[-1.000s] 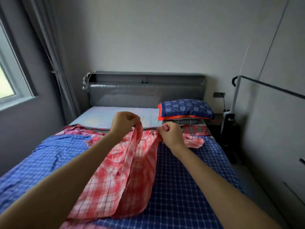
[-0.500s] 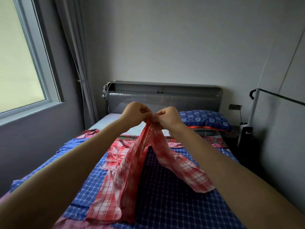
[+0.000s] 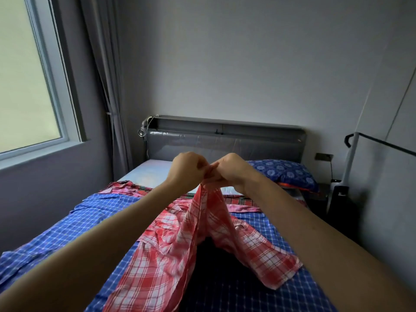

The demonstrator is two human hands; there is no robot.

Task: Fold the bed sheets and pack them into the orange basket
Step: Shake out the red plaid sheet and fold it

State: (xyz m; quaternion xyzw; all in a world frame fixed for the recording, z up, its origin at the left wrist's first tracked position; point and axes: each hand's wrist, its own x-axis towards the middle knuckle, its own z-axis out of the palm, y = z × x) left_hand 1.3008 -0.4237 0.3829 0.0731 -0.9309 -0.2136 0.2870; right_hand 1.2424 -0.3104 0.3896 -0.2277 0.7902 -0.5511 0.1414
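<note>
Bringing the two corners together is what we have just done: a second ago our hands were apart over the far part of the bed, each pinching its own piece of the edge of the red checked sheet; now the left hand and the right hand meet knuckle to knuckle in the air in front of the headboard, both curled tight on the cloth. The sheet hangs from that one pinch in two bands; the left band runs down toward us over the near left of the bed, the right band falls to a loose corner lying on the right; a dark gap opens between them. Under it the blue checked sheet lies spread and rumpled over the bed, untouched; the blue patterned pillow sits at the far right by the headboard. We judge this to be a fold of the red sheet in the making, edge matched to edge; whether the corners sit square we cannot tell, since our fingers hide them. What follows, we think, is laying the doubled cloth flat and smoothing it; the hanging bands look twisted and may need shaking out. The orange basket is nowhere in view, so the packing is well off; the blue sheet is not yet begun.
</note>
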